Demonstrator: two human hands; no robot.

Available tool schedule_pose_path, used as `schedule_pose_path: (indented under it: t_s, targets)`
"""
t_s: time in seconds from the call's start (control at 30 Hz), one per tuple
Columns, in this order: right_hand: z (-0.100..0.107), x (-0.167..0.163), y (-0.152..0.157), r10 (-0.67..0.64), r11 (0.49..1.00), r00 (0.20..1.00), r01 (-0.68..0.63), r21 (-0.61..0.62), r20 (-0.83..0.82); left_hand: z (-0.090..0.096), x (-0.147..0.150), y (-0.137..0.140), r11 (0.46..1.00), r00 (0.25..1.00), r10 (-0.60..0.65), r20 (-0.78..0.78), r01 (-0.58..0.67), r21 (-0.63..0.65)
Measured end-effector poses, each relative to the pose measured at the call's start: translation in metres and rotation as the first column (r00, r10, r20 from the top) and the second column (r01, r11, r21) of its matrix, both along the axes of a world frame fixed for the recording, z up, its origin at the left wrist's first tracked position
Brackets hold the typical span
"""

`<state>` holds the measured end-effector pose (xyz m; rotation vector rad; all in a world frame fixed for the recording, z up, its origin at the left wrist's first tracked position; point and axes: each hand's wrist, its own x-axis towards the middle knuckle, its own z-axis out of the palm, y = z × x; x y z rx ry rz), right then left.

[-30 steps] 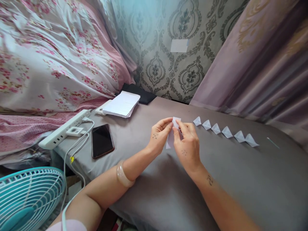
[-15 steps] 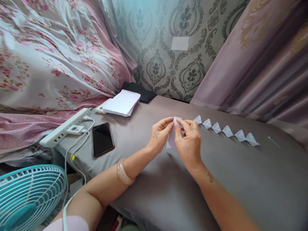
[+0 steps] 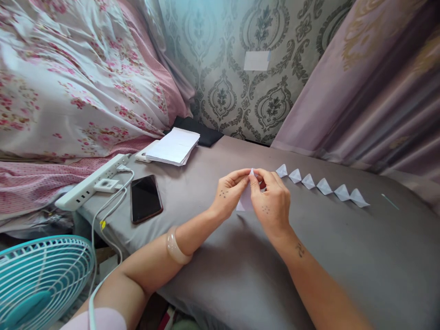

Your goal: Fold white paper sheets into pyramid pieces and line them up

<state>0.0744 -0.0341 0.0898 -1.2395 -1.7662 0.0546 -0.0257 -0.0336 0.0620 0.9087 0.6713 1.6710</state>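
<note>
Between my two hands is a sheet of white paper (image 3: 244, 201), held up over the grey cloth surface (image 3: 220, 275). Its top end comes to a small folded point at my fingertips, while the lower part hangs down flat. My left hand (image 3: 231, 192) pinches the left side of that folded top. My right hand (image 3: 271, 197) pinches the right side, thumb in front and fingers behind. The fingers cover much of the fold. Just right of my right hand runs a row of several folded white paper pieces (image 3: 324, 186), each peaked upward.
A stack of white paper (image 3: 174, 146) lies at the back left, by a black cloth item (image 3: 206, 135). Nearer are a phone (image 3: 146, 199), a power strip (image 3: 92, 181) with cables, and a teal fan (image 3: 44, 279). A thin stick (image 3: 390, 201) lies far right.
The paper's top corners have been drawn into a narrower point between my fingertips. My right hand has shifted slightly right and closed further over the fold.
</note>
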Motion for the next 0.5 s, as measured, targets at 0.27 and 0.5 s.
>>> schedule_pose_path:
  t_s: [0.27,0.5]
  targets:
    - [-0.001,0.001,0.006,0.099,0.992,0.975,-0.113,-0.062,-0.198,0.000,0.000,0.000,1.000,0.999,0.010,-0.040,-0.010,-0.005]
    - [0.001,0.004,0.012,0.138,0.948,0.912,-0.234,-0.214,-0.387,-0.001,0.000,0.000,0.999,0.996,0.041,-0.079,-0.042,-0.010]
